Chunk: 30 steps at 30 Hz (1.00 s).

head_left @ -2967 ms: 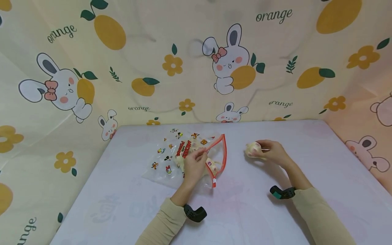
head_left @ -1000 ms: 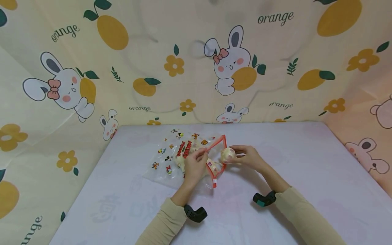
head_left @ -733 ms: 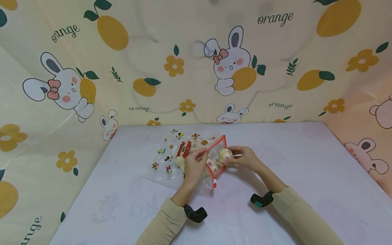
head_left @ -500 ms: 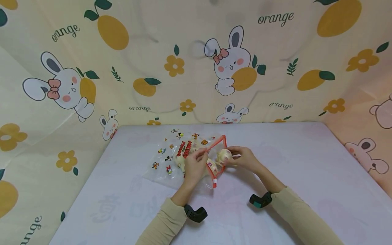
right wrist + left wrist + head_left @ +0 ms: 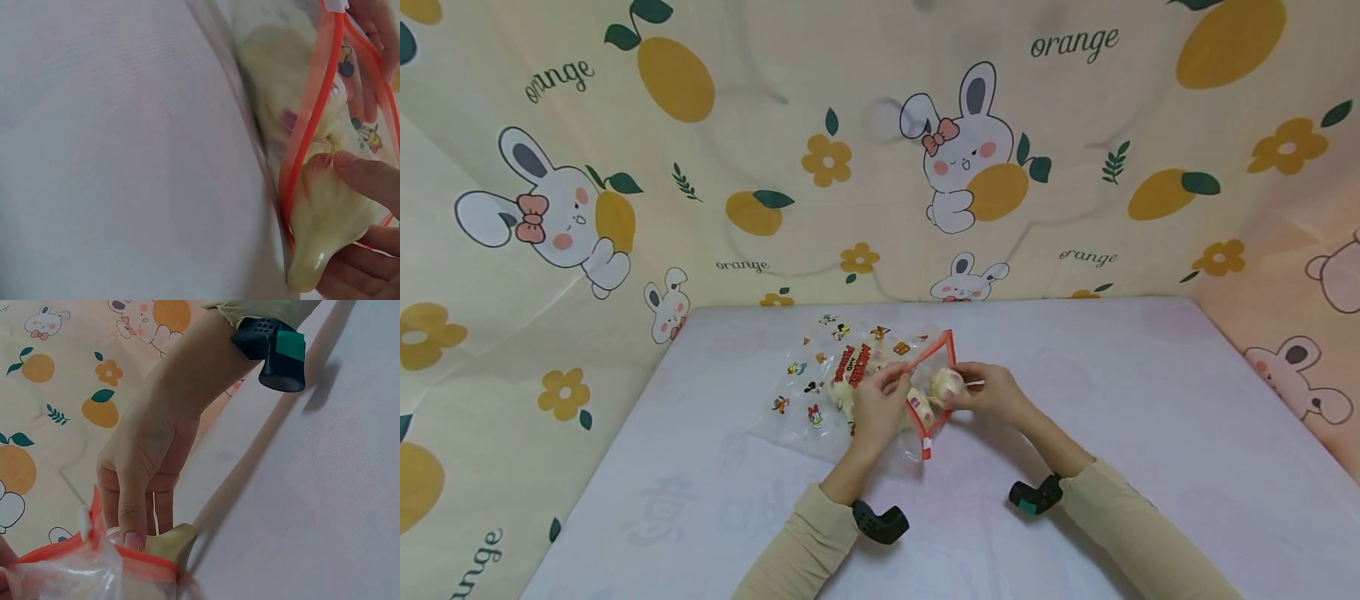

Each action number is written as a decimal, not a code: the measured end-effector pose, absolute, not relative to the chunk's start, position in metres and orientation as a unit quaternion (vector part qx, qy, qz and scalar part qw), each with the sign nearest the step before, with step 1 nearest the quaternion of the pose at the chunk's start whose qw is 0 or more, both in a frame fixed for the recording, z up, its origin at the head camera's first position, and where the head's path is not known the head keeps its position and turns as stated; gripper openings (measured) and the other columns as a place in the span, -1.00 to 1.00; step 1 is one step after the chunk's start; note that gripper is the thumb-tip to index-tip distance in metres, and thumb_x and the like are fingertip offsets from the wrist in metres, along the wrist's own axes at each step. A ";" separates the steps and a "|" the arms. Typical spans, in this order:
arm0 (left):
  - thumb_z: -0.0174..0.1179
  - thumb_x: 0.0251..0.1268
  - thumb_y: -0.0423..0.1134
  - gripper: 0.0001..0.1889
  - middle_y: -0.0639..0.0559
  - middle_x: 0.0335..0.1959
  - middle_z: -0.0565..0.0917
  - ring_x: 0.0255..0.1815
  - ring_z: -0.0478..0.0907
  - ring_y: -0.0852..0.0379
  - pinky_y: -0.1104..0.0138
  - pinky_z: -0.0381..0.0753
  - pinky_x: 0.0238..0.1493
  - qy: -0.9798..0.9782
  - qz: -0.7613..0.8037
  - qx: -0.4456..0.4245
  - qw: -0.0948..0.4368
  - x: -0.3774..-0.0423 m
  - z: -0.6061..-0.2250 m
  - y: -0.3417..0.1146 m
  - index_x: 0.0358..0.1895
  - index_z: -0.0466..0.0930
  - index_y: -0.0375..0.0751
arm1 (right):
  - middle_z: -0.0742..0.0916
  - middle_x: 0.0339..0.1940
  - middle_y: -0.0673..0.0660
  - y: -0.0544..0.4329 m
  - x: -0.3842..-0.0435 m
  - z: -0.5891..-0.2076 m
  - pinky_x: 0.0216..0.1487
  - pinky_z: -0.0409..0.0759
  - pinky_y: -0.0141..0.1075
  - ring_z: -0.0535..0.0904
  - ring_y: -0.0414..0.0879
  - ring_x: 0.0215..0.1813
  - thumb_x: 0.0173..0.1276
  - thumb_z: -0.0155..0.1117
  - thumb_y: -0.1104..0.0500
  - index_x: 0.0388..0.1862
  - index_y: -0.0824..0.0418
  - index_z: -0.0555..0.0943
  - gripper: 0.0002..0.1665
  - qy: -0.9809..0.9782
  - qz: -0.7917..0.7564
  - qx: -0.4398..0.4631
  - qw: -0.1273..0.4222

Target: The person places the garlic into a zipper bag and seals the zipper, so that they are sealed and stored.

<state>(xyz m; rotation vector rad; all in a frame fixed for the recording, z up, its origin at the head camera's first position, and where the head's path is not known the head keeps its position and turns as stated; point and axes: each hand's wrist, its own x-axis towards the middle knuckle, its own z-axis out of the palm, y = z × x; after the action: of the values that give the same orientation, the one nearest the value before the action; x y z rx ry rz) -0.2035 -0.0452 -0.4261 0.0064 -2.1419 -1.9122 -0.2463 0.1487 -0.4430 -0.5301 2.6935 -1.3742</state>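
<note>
A clear zip bag with a red zipper edge and cartoon prints lies on the table, its mouth spread toward the right. My left hand pinches the upper rim of that mouth. Inside the bag are pale garlic bulbs, one close to the mouth. My right hand holds another garlic bulb by thumb and fingers within the red opening. In the right wrist view this bulb has its root end toward the bag and its stem outward. The left wrist view shows the right hand behind the red rim.
The white table runs out to a patterned cloth backdrop along its back and sides. Both wrists carry a black camera mount, left mount and right mount.
My right hand has brought the garlic bulb leftward from the open table into the bag's mouth, moving slightly deeper lately. My left hand has kept its pinch on the rim.
</note>
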 end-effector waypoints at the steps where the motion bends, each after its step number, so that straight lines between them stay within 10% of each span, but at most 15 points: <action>1: 0.16 0.22 -0.46 -0.74 -0.38 -0.06 0.71 -0.05 0.71 -0.26 0.46 0.75 -0.12 -0.737 -0.662 0.000 0.135 -0.204 -0.426 -0.045 -0.04 0.66 -0.44 | 0.70 0.03 0.45 0.149 -0.246 -0.443 0.04 0.75 -0.05 0.69 0.24 0.02 0.05 0.52 0.20 0.13 0.49 0.53 -0.31 0.879 -0.443 -0.173 0.036; 30: 0.11 0.22 -0.55 -0.74 -0.48 -0.05 0.67 -0.06 0.70 -0.30 0.37 0.77 -0.08 -0.747 -0.651 -0.013 0.135 -0.181 -0.392 -0.043 -0.05 0.60 -0.59 | 0.68 0.08 0.43 0.181 -0.225 -0.440 0.04 0.75 -0.07 0.66 0.27 0.10 0.20 0.40 0.15 0.11 0.48 0.55 -0.43 0.893 -0.411 -0.176 0.046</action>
<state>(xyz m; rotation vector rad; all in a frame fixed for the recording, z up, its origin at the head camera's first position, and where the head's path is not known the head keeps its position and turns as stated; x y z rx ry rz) -0.1809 -0.0435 -0.3915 -0.0385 -2.1641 -1.8859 -0.2246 0.1812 -0.4398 -0.5362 2.7274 -1.2562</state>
